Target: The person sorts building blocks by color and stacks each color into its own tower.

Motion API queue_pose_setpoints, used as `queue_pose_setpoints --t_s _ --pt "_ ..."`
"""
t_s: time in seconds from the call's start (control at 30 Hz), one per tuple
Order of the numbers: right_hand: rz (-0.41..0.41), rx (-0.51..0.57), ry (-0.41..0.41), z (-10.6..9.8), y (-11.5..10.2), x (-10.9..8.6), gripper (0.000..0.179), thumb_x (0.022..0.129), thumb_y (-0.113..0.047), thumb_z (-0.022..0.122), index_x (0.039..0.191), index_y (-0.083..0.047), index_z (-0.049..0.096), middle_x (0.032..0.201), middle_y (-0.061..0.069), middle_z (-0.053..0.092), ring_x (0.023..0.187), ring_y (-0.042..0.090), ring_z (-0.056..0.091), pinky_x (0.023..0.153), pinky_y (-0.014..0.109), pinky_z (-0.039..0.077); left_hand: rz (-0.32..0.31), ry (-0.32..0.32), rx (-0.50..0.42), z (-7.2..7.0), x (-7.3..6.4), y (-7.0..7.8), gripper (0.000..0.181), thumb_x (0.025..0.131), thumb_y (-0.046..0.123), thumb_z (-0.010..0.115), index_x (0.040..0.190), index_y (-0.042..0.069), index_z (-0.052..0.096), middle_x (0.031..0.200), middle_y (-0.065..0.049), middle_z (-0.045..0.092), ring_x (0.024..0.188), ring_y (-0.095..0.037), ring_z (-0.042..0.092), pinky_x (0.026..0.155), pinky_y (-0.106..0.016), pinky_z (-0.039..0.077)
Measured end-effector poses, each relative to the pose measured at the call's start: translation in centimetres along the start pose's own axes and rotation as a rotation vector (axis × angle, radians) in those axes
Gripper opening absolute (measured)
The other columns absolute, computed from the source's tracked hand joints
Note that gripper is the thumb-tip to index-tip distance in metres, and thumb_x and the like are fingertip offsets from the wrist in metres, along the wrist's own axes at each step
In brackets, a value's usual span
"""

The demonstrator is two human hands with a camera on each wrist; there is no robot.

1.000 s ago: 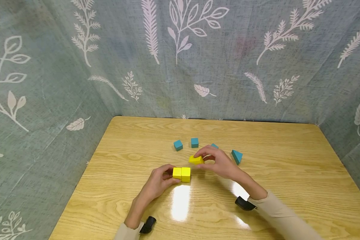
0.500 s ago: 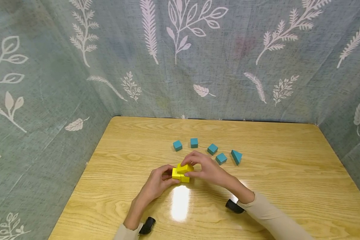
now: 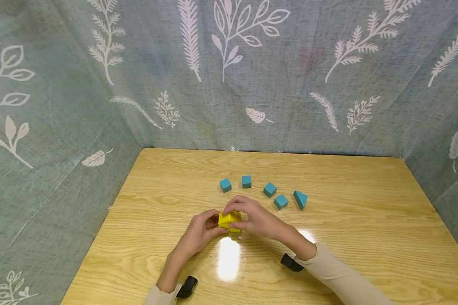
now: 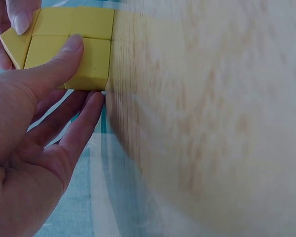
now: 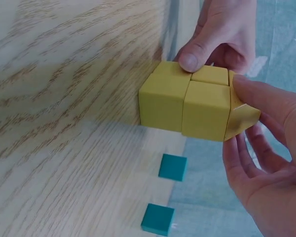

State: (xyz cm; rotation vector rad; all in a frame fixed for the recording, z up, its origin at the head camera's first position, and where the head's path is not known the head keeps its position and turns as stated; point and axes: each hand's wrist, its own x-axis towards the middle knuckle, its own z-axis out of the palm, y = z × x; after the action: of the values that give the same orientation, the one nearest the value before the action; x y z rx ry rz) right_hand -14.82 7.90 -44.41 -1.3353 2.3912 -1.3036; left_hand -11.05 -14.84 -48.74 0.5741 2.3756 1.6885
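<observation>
Yellow cubes [image 5: 160, 108] stand pressed together in two layers on the table. On top of them lies a yellow triangular block [image 5: 242, 122], its sloping faces upward. My right hand [image 3: 256, 219] pinches this block between thumb and fingertips, from the right. From the left, my left hand [image 3: 199, 234] grips the cubes. In the left wrist view its thumb lies across the cube faces [image 4: 91, 64], with the fingers round the far side. The head view shows mostly the triangular block, which covers much of the cubes.
Several blue cubes [image 3: 246, 182] lie spread behind the yellow stack, with a blue triangular block [image 3: 300, 199] to their right. The wooden table [image 3: 156, 178] meets a patterned cloth [image 3: 213, 114] at its back edge.
My right hand has carried the yellow triangular block left and set it over the cubes, turning it into line with them. The left hand has kept its grip in the same place.
</observation>
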Motion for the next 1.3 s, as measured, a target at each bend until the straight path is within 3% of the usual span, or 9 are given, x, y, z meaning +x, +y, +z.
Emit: queue_pose_setpoints --t_s 0.27,0.43,0.6,0.8,1.03,1.3 --pt "0.001 0.001 -0.001 -0.1 -0.1 -0.1 0.029 0.090 -0.005 0.080 0.118 -0.008 0.072 0.120 0.003 0.064 0.109 0.018 0.061 0.089 0.028 0.056 0.007 0.005 0.003 0.1 0.0 0.0 0.033 0.089 -0.004 0.076 0.120 0.002 0.067 0.116 -0.012 0.069 0.110 -0.028 0.069 0.093 -0.029 0.058" --pt "-0.006 0.008 -0.004 -0.2 -0.2 -0.2 0.040 0.090 -0.008 0.081 0.128 -0.007 0.068 0.126 0.006 0.064 0.116 0.020 0.059 0.096 0.033 0.056 0.020 -0.004 0.021 0.1 -0.2 0.0 0.045 0.089 0.000 0.078 0.131 0.002 0.063 0.123 -0.013 0.067 0.115 -0.029 0.066 0.097 -0.031 0.056" --pt "-0.002 0.013 0.014 -0.6 -0.3 -0.7 0.045 0.092 -0.017 0.080 0.133 -0.007 0.065 0.131 0.004 0.062 0.123 0.021 0.057 0.102 0.042 0.053 0.011 0.006 0.113 0.0 -0.3 0.6 0.062 0.086 0.008 0.083 0.141 -0.001 0.055 0.124 -0.013 0.065 0.113 -0.028 0.066 0.097 -0.035 0.057" --pt "-0.031 -0.004 0.098 -1.3 -0.1 -1.7 0.037 0.094 -0.016 0.078 0.128 -0.005 0.066 0.126 0.005 0.065 0.113 0.030 0.063 0.094 0.047 0.057 0.013 0.068 0.248 -0.3 -0.5 2.5 0.063 0.085 0.017 0.087 0.138 0.000 0.058 0.128 -0.012 0.064 0.112 -0.028 0.064 0.095 -0.045 0.058" --pt "-0.013 -0.010 0.137 -2.3 -0.2 -3.0 0.034 0.096 -0.014 0.075 0.129 -0.011 0.066 0.126 0.003 0.067 0.115 0.022 0.062 0.095 0.042 0.056 0.119 0.126 0.338 -0.5 -0.7 4.3 0.058 0.084 0.019 0.088 0.134 0.004 0.063 0.128 -0.013 0.066 0.114 -0.031 0.063 0.094 -0.054 0.056" --pt "0.012 -0.025 0.187 -3.7 -0.2 -4.8 0.033 0.097 -0.011 0.074 0.128 -0.013 0.067 0.124 -0.001 0.067 0.113 0.020 0.063 0.095 0.039 0.056 0.232 0.174 0.373 0.2 -0.1 6.4 0.048 0.086 0.017 0.086 0.129 0.009 0.067 0.125 -0.004 0.067 0.114 -0.027 0.064 0.094 -0.051 0.057"
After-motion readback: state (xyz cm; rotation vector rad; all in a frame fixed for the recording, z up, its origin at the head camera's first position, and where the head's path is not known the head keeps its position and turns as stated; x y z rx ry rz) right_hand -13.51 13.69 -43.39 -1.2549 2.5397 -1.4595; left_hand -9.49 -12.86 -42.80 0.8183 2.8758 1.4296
